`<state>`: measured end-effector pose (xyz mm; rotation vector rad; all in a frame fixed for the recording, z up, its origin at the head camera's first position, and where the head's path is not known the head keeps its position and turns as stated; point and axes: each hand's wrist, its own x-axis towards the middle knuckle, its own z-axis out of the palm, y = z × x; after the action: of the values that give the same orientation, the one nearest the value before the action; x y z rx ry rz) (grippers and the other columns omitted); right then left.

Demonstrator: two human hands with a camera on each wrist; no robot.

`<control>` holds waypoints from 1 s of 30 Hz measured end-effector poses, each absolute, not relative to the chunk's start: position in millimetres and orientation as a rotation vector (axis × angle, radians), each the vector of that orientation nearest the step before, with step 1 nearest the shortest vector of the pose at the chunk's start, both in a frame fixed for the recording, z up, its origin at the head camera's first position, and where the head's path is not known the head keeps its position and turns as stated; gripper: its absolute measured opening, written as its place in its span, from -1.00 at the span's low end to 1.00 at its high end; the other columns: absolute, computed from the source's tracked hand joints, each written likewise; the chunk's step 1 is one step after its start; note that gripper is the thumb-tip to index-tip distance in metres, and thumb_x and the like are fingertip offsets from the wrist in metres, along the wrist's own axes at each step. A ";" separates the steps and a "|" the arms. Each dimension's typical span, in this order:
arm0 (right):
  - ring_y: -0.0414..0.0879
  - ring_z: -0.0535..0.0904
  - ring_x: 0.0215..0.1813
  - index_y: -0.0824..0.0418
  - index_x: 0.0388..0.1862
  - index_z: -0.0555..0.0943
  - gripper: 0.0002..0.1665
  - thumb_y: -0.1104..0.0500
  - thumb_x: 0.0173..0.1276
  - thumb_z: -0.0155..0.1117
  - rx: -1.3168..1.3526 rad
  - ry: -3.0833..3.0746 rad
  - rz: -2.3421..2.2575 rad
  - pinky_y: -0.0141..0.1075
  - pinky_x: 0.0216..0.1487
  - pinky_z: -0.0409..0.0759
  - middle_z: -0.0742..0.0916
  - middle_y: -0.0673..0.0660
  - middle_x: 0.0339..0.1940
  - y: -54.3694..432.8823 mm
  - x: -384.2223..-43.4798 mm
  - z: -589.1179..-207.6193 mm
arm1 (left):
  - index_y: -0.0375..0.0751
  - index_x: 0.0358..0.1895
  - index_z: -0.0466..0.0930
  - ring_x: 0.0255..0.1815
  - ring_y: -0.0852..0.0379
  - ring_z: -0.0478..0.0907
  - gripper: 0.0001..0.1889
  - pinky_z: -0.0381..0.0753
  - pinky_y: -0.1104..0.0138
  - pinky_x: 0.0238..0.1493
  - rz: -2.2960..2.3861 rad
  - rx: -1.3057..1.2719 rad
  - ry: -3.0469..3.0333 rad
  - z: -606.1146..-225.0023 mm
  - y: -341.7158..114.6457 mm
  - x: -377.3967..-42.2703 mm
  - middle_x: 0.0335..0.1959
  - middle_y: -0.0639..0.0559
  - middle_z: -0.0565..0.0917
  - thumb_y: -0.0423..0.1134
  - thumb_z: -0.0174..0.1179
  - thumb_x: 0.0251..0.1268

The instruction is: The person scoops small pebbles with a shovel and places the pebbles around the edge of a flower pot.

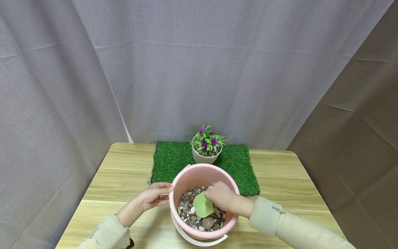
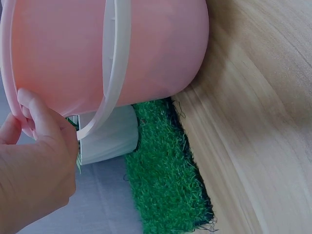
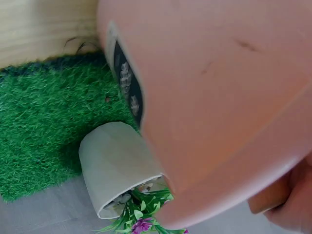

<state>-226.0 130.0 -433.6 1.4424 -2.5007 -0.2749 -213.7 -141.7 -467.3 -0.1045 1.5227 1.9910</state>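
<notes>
A pink bucket (image 1: 194,177) stands at the front of the table with many mixed pebbles (image 1: 208,222) inside. My left hand (image 1: 155,194) pinches its rim on the left side, thumb and fingers on either side of the lip in the left wrist view. Reaching in over the right side, my right hand (image 1: 224,200) grips a small garden trowel with a green blade (image 1: 202,206). That blade lies over the stones. The right wrist view shows the end of its wooden handle (image 3: 270,196) by the hand; most of the trowel is hidden there behind the bucket wall.
The bucket's white carrying handle (image 1: 199,243) hangs down at the front. Behind the bucket, a white flowerpot (image 1: 205,159) with purple flowers (image 1: 203,143) and pebbles stands on a mat of artificial grass (image 1: 169,159). Grey curtains (image 1: 192,69) close off the table's (image 1: 124,166) back.
</notes>
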 end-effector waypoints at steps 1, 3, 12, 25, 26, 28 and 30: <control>-0.20 0.45 -0.61 -0.01 -0.70 0.54 -0.78 0.29 -0.07 0.33 1.455 -2.475 -0.292 -0.45 -0.61 0.42 0.63 -0.11 -0.68 128.9 -227.1 -435.9 | -0.14 -0.19 0.57 -0.38 0.29 0.65 -0.91 0.76 0.47 -0.19 1.990 -0.105 1.527 -466.5 -142.0 -213.2 -0.42 0.11 0.69 -0.29 0.19 0.27; -0.20 0.44 -0.60 0.00 -0.70 0.52 -0.77 0.29 -0.11 0.36 1.467 -2.473 -0.299 -0.44 -0.59 0.42 0.60 -0.11 -0.68 128.0 -231.3 -440.6 | -0.15 -0.18 0.56 -0.38 0.29 0.65 -0.91 0.76 0.46 -0.20 1.994 -0.115 1.532 -465.0 -142.4 -212.4 -0.42 0.11 0.69 -0.29 0.18 0.28; -0.33 0.38 -0.59 -0.06 -0.67 0.44 -0.70 0.15 -0.11 0.45 1.627 -2.667 -0.063 -0.52 -0.54 0.44 0.50 -0.22 -0.71 128.0 -241.1 -470.2 | -0.39 0.00 0.47 -0.35 0.25 0.66 -0.73 0.77 0.43 -0.18 1.959 -0.126 1.596 -464.4 -134.5 -212.1 -0.39 0.06 0.68 -0.34 0.17 0.27; -0.43 0.28 -0.55 0.07 -0.59 0.53 -0.84 0.25 -0.05 0.37 1.679 -2.869 0.347 -0.64 -0.47 0.41 0.52 -0.17 -0.65 141.9 -258.4 -444.0 | -0.44 0.06 0.45 -0.38 0.28 0.63 -0.66 0.76 0.45 -0.19 1.963 -0.141 1.604 -465.7 -137.9 -213.6 -0.40 0.08 0.67 -0.34 0.16 0.27; -0.43 0.31 -0.53 0.07 -0.56 0.55 -0.84 0.25 -0.04 0.38 1.685 -2.884 0.376 -0.64 -0.43 0.45 0.54 -0.17 -0.63 143.2 -259.6 -441.1 | -0.45 0.07 0.43 -0.39 0.29 0.63 -0.65 0.76 0.45 -0.19 1.962 -0.143 1.603 -465.8 -138.4 -213.6 -0.41 0.08 0.67 -0.35 0.16 0.27; -0.43 0.33 -0.52 0.09 -0.53 0.57 -0.85 0.24 -0.03 0.40 1.693 -2.903 0.417 -0.62 -0.40 0.49 0.58 -0.16 -0.60 145.8 -261.7 -435.0 | -0.46 0.08 0.42 -0.40 0.29 0.63 -0.64 0.76 0.45 -0.19 1.965 -0.145 1.602 -465.9 -139.2 -213.7 -0.41 0.08 0.66 -0.35 0.16 0.27; -0.42 0.35 -0.51 0.10 -0.50 0.59 -0.85 0.24 -0.02 0.42 1.680 -2.923 0.453 -0.61 -0.39 0.52 0.60 -0.15 -0.58 148.8 -264.1 -429.5 | -0.47 0.08 0.41 -0.38 0.29 0.63 -0.63 0.76 0.45 -0.18 1.967 -0.145 1.602 -465.8 -139.8 -213.9 -0.40 0.08 0.66 -0.35 0.16 0.27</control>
<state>-264.1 148.8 -429.5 1.6798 -2.9235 0.4526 -213.9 -139.8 -465.8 -0.1449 1.6019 1.9669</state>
